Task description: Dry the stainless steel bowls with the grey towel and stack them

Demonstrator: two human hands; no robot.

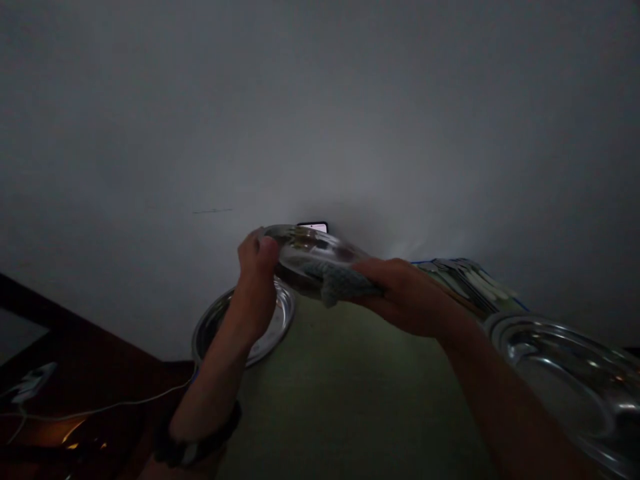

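Observation:
A shiny metal dish (320,248), perhaps a plate or shallow basin, is held tilted in the air in front of the wall. My left hand (256,280) grips its left rim, the thumb over the edge. On the right, my right hand (400,293) is closed on a grey cloth (345,283), which presses against the dish's near side. Dim light and blur hide the dish's full shape and the right fingertips.
Below left, a round metal basin (285,327) stands on the greenish table (340,400). Flat utensils (465,283) lie at the back right, near a larger metal basin (550,333). A phone (320,227) leans by the wall. A white cable (125,403) trails left.

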